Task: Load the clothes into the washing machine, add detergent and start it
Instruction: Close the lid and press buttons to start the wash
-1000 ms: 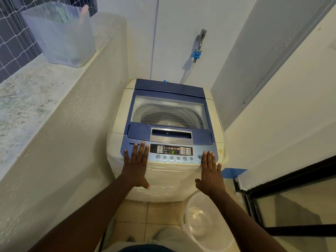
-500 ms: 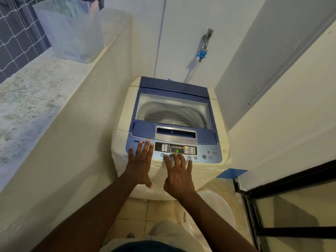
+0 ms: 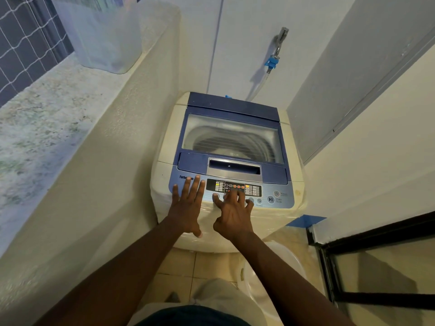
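A cream top-loading washing machine [image 3: 164, 147] with a blue lid [image 3: 233, 107] stands in a narrow corner. The lid is down, and its clear window shows the drum. My left hand [image 3: 187, 205] lies flat, fingers spread, on the left end of the blue control panel [image 3: 280, 191]. My right hand [image 3: 231, 209] hovers over the middle of the panel, its fingertips on the row of round buttons under the lit display. Neither hand holds anything. No clothes or detergent are visible.
A translucent plastic bin [image 3: 103, 36] stands on the stone ledge [image 3: 47, 114] at upper left. A clear plastic basin [image 3: 270, 274] sits on the tiled floor at lower right of the machine. A tap with hose [image 3: 275, 52] is on the back wall. A dark-framed glass door [image 3: 376, 267] is on the right.
My right hand has moved left from the start/pause button at the panel's right end to the middle buttons. My left hand has stayed in place. The view has come closer.
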